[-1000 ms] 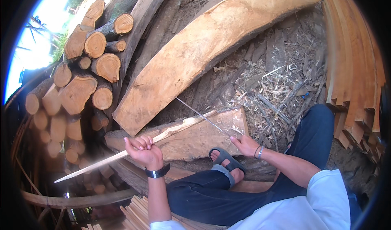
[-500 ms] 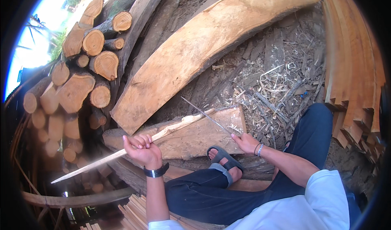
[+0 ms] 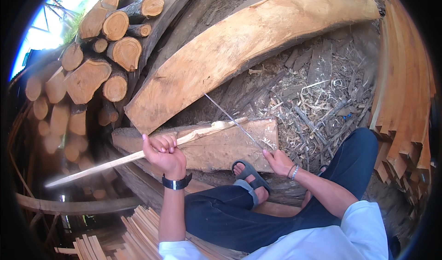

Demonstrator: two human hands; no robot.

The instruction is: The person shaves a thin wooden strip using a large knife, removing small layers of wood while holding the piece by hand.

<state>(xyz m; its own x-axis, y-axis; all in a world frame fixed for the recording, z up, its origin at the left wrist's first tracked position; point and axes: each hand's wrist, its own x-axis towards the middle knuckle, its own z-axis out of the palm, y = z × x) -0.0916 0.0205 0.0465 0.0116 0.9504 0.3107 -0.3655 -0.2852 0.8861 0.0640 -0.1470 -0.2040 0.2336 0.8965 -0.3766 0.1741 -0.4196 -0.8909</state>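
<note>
My left hand (image 3: pixel 165 154), a dark band on its wrist, is closed around a long pale wooden stick (image 3: pixel 101 168). The stick tapers to a point at the left. Its knobbly right end rests on a thick wooden slab (image 3: pixel 216 150) on the ground. My right hand (image 3: pixel 279 162) grips a long, thin-bladed knife (image 3: pixel 225 113), its handle mostly hidden in my fist. Seen nearly edge-on, the blade crosses the stick near its right end and points up and left. Whether blade and stick touch, I cannot tell.
A big curved plank (image 3: pixel 239 43) lies beyond the slab. Cut logs (image 3: pixel 87 80) are piled at the left, and stacked boards (image 3: pixel 405 85) stand at the right. Wood shavings (image 3: pixel 317 99) and twigs litter the ground. My sandalled foot (image 3: pixel 251 177) is close to the slab.
The whole view has shifted a little. The knife's blade now slants more steeply and reaches farther past the stick. Both hands keep their grips.
</note>
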